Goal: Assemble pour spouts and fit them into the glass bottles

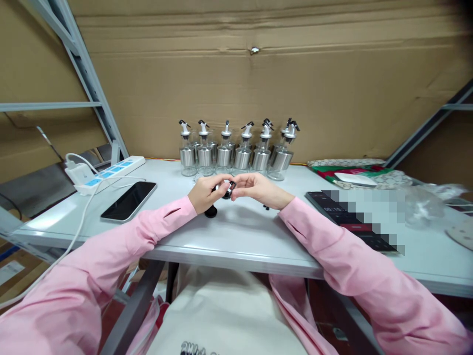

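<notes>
Both hands meet over the middle of the table. My left hand (209, 192) is closed, its thumb and fingers gripping a small black ring-shaped part (230, 189). From the other side my right hand (258, 189) pinches the same part with thumb and fingertips. Just below my left hand a round black plastic piece (211, 212) rests on the table. Tiny black bits (266, 207) lie under my right hand. Behind the hands, glass and steel oil bottles (224, 157) with pour spouts stand in rows.
A phone (129, 201) and a white power strip (111, 175) with a cable are on the left. On the right lie a dark timer screen (340, 212), a patterned cloth (391, 177) and a clear plastic bag (424, 207). Cardboard (221, 84) walls the back.
</notes>
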Tool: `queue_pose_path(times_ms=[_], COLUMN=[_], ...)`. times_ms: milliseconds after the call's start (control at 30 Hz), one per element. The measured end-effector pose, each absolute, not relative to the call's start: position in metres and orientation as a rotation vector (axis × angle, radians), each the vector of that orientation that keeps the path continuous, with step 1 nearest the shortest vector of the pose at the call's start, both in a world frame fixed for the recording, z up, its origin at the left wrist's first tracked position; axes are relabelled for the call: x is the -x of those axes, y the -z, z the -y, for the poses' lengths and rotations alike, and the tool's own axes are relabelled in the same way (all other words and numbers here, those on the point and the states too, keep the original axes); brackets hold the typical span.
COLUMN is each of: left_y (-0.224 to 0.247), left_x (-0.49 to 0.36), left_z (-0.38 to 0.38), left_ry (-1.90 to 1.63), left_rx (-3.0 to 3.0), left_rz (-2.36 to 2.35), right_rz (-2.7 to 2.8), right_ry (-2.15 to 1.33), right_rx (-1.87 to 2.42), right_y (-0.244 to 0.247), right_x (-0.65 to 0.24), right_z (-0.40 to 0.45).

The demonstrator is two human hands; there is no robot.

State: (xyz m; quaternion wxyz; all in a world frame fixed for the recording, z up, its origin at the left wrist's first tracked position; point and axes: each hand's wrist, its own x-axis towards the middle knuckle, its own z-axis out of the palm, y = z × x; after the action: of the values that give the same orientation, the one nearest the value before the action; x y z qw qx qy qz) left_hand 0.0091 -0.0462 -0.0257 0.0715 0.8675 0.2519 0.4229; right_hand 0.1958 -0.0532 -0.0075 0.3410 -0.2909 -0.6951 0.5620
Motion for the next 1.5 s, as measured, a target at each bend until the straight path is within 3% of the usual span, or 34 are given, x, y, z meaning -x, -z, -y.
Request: queue_pose_path(times_ms=[767, 1500], left_y=[0.0251, 0.0268], left_x=[-0.0066, -0.0081], left_z=[0.0466, 0.0467], left_ry=[-1.259, -1.205], left_rx=[-2.756, -2.45], left_rz=[-0.678, -0.709], right_rz=[1.868, 1.839], right_ry=[-1.395, -1.299], right_rx=[0.803, 0.762], right_y=[0.0103, 0.0072], right_x=[-0.1958, -0.1964], right_z=[0.0537, 0.054])
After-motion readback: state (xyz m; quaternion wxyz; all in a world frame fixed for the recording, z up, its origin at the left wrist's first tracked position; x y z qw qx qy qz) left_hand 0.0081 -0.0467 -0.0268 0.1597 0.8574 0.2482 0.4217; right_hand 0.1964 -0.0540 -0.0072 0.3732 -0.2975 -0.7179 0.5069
